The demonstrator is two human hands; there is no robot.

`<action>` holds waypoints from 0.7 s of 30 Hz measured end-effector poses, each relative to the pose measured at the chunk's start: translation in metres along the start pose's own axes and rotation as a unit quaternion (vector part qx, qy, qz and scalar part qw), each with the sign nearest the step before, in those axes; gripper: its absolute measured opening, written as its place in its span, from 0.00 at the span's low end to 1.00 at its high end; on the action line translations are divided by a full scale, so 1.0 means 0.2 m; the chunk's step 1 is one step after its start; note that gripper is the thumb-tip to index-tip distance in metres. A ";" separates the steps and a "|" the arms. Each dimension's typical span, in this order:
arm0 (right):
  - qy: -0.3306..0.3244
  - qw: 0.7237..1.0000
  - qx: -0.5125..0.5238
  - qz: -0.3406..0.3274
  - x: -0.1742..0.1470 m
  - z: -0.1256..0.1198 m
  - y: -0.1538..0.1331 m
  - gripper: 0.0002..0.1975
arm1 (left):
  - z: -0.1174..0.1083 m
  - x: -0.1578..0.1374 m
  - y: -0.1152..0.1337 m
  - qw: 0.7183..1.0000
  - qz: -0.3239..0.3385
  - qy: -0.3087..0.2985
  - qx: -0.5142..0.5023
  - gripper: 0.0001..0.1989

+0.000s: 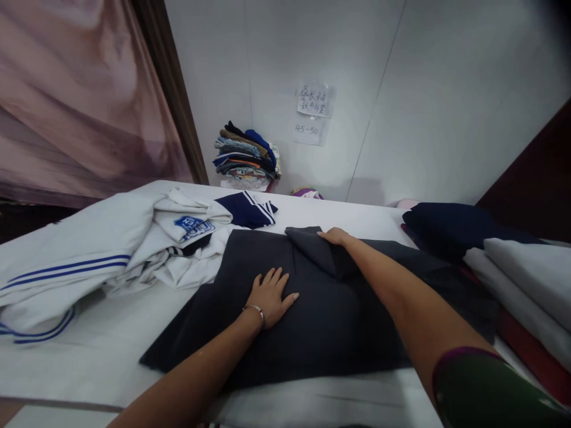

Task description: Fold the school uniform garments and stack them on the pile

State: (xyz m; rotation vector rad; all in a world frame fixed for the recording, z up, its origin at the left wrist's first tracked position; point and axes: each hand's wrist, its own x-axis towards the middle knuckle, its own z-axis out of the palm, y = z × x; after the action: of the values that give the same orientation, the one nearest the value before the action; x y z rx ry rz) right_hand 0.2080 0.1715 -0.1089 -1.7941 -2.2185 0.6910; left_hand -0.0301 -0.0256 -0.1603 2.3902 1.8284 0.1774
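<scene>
A dark grey garment (pixel 321 321) lies spread across the white table in front of me; I cannot tell what kind it is. My left hand (pixel 270 297), with a bracelet at the wrist, rests flat on its left half, fingers spread. At the far edge my right hand (pixel 334 236) pinches a corner of the cloth, and a flap there is folded over toward the middle. Beside the garment on the left is a crumpled white top (pixel 134 238) with blue stripes, a blue printed badge and a navy striped part.
Folded clothes in navy (pixel 450 229) and light grey (pixel 530 279) are stacked at the right. Beyond the white table (pixel 107 362), a pile of folded clothes (pixel 247 154) stands by the wall, near a handwritten paper sign (pixel 316 101). A pink curtain (pixel 80 89) hangs at left.
</scene>
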 end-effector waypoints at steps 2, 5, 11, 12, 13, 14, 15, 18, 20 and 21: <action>-0.002 0.998 0.065 -0.006 0.02 0.03 -0.02 0.21 | -0.01 0.00 0.00 1.000 -0.002 -0.003 -0.004 0.34; 0.026 0.986 0.165 -0.007 0.02 0.07 -0.08 0.17 | -0.01 0.00 0.01 1.000 -0.001 -0.008 -0.007 0.35; 0.150 0.931 0.329 -0.054 -0.07 -0.10 -0.16 0.19 | 0.00 0.00 0.00 1.000 0.001 -0.005 -0.009 0.35; 0.178 0.912 0.360 -0.082 -0.12 -0.17 -0.15 0.18 | 0.00 0.00 0.00 1.000 0.000 -0.005 -0.010 0.35; 0.217 0.878 0.406 -0.127 -0.17 -0.24 -0.15 0.18 | 0.00 0.00 0.00 1.000 0.000 -0.006 -0.012 0.35; 0.255 0.838 0.446 -0.181 -0.23 -0.32 -0.13 0.17 | 0.01 0.00 0.00 1.000 0.000 -0.006 -0.013 0.35; 0.288 0.804 0.468 -0.227 -0.30 -0.40 -0.12 0.16 | 0.01 0.00 0.00 1.000 0.001 -0.006 -0.015 0.35; 0.357 0.733 0.494 -0.301 -0.54 -0.61 -0.07 0.14 | 0.02 0.00 -0.01 1.000 0.003 -0.005 -0.020 0.35; 0.387 0.690 0.513 -0.333 -0.70 -0.71 -0.04 0.15 | 0.00 0.01 -0.02 0.999 -0.002 -0.016 -0.031 0.34; 0.401 0.669 0.523 -0.344 -0.77 -0.74 -0.02 0.16 | -0.02 0.02 -0.02 0.999 -0.006 -0.023 -0.038 0.33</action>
State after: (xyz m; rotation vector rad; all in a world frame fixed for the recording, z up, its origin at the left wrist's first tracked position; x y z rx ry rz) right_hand 0.3071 0.0569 0.0423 -0.4080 -1.1909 0.5876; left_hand -0.0338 -0.0210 -0.1569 2.3132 1.7831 0.1852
